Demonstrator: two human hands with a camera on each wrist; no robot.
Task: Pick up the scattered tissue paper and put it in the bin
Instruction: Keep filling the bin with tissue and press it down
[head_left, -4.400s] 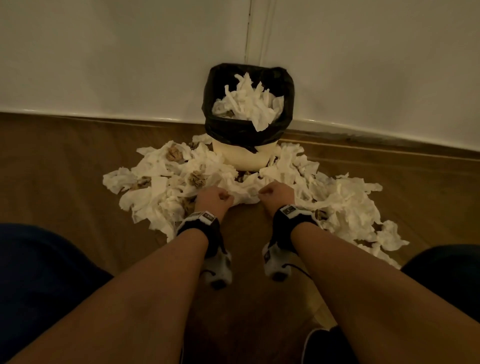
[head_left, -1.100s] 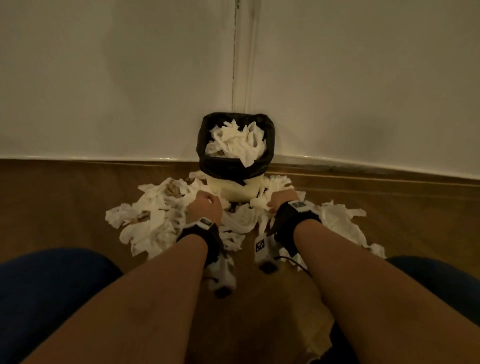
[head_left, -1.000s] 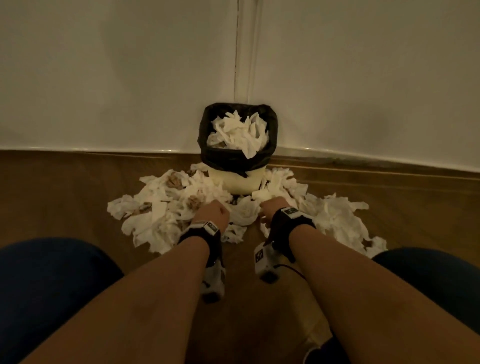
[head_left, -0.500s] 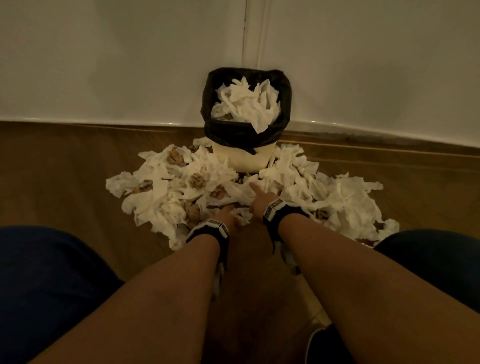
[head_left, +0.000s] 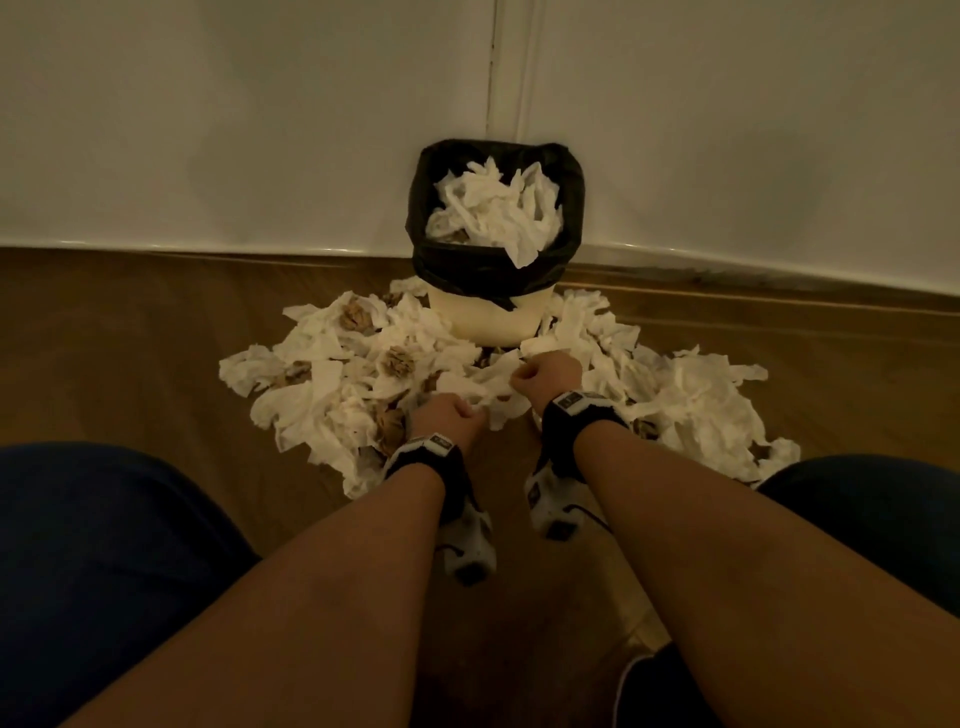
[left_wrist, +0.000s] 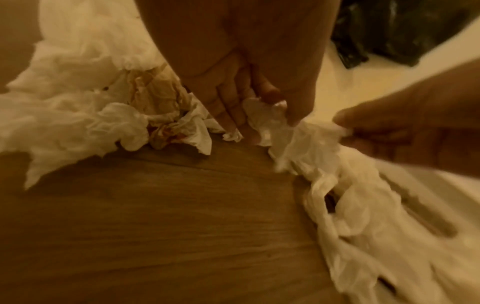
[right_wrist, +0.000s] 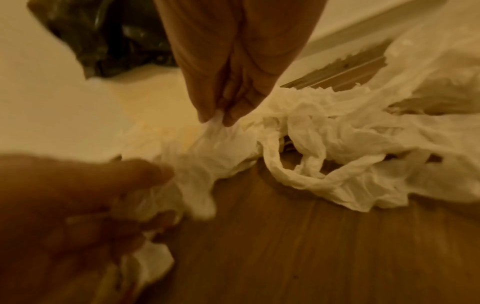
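Observation:
A cream bin (head_left: 488, 319) with a black liner (head_left: 493, 270) stands against the wall, heaped with white tissue (head_left: 493, 213). White and brownish tissue paper (head_left: 332, 379) lies scattered on the wooden floor around its base. My left hand (head_left: 449, 413) pinches one end of a white tissue piece (head_left: 483, 387) in front of the bin, seen closely as the tissue piece (left_wrist: 275, 121). My right hand (head_left: 545, 374) pinches the other end of the tissue piece (right_wrist: 215, 131) between thumb and fingertips. The piece stretches between both hands, just above the floor.
A white wall and skirting (head_left: 208, 244) run behind the bin. More tissue (head_left: 701, 410) spreads to the right. My knees in dark shorts (head_left: 78, 545) frame the bare wooden floor (head_left: 509, 623) in front.
Both hands reached into the pile and closed on a tissue piece. Half a second ago the right hand's finger was extended; now it is curled, pinching tissue, and slightly raised.

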